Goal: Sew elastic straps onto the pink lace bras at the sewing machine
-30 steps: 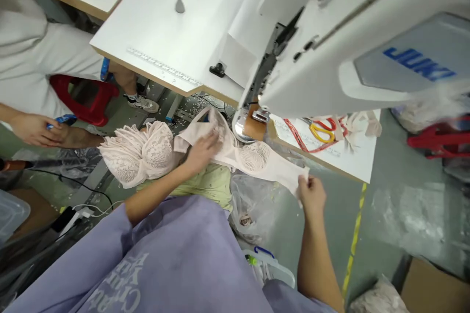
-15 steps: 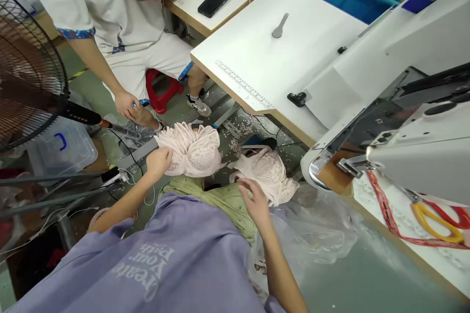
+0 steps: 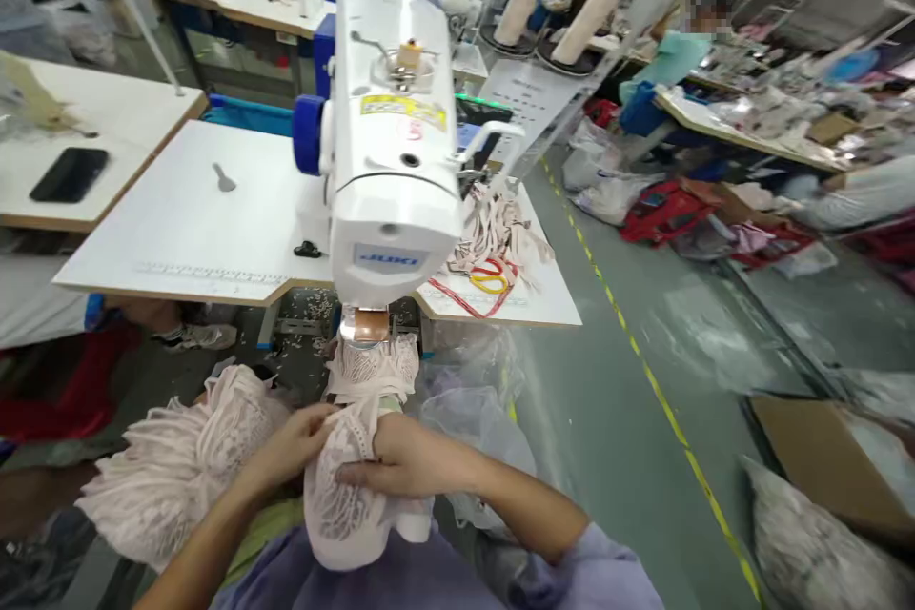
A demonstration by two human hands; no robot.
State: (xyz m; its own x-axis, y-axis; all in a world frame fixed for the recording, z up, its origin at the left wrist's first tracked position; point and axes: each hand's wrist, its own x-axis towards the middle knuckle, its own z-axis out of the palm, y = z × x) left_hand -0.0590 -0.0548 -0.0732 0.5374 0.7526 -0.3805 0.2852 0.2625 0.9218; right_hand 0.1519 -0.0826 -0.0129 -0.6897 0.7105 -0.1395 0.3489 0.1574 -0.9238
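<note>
A pale pink lace bra lies over my lap, its moulded cup turned up toward me. My left hand pinches the cup's upper edge on the left. On the other side, my right hand grips the bra, with the thumb lying across the lace. Further lace of the same colour extends forward beneath the sewing machine's arm end; whether it is the same piece I cannot tell. Beside my left forearm sits a thick bundle of similar bras with many straps.
In front stands a white sewing machine on a white table. Scissors, red ribbon and a heap of pale straps lie to its right. A phone is on the left table. Clear plastic hangs below.
The view has swung up and right, bringing the sewing machine to the middle. My left hand has left the bundle, and both hands now hold one bra together.
</note>
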